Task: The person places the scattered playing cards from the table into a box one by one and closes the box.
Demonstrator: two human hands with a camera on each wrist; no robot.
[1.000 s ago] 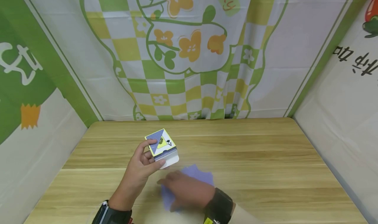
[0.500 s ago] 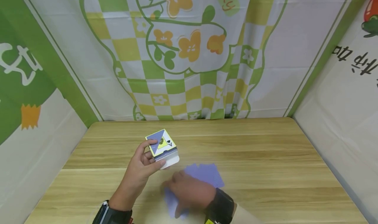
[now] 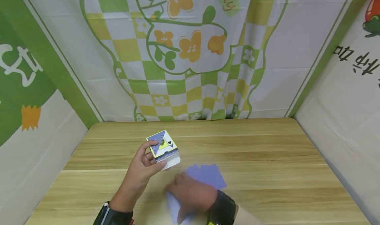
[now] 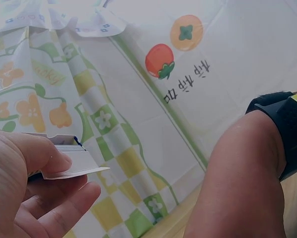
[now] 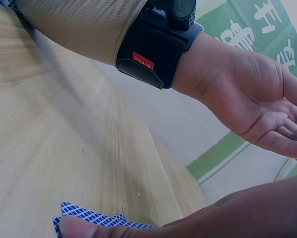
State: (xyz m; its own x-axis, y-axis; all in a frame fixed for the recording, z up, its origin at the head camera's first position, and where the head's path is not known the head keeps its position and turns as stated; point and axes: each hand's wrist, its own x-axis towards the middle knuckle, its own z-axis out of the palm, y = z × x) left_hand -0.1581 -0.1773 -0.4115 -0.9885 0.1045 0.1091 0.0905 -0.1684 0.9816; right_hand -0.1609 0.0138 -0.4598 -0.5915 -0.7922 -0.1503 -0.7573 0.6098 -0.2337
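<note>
My left hand point(image 3: 145, 160) holds a playing card box point(image 3: 164, 145) up over the table, thumb at its near end and a finger across its top. The box is blue, white and yellow with an ace of spades printed on it. Its white flap point(image 4: 71, 166) hangs out beneath my thumb in the left wrist view, and pale layered edges show at the mouth. My right hand point(image 3: 193, 193), slightly blurred, rests on blue-backed playing cards point(image 3: 212, 175) spread on the table. Its thumb point(image 5: 76, 227) lies on the cards' edge in the right wrist view. The hand hides the middle of the spread.
The wooden table point(image 3: 267, 159) runs back to a checked, flowered curtain point(image 3: 190, 86). Printed cloth walls stand at left and right. Each wrist wears a black strap point(image 3: 222, 205) with a camera.
The blue cards have spread further right and toward the near edge under my right hand, which has shifted slightly. My left hand and the card box have stayed in place.
</note>
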